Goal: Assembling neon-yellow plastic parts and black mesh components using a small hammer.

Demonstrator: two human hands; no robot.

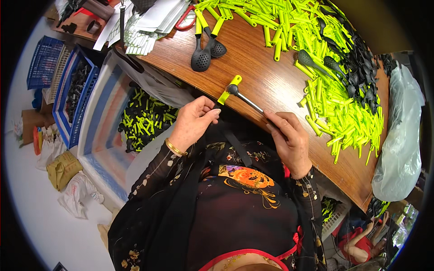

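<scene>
My left hand (194,121) is closed in a pinch at the lower end of a lime-green utensil handle (223,99), close to the table's front edge. What else those fingers grip is hidden. My right hand (289,140) is wrapped round a small mallet with a metal shaft (251,103). Its rounded black head (233,89) overlaps the green handle; I cannot tell whether they touch. Farther back on the table lie two black slotted spoons, one nearer (200,59) and one beside it (218,49), both with lime-green handles.
Loose lime-green handles (337,108) and black utensil heads (361,77) heap along the table's (266,67) right and far sides. Red-handled scissors (185,19) lie by papers (156,20). At left stand a lined bin (101,131) and a blue crate (77,97). Another person (359,248) sits lower right.
</scene>
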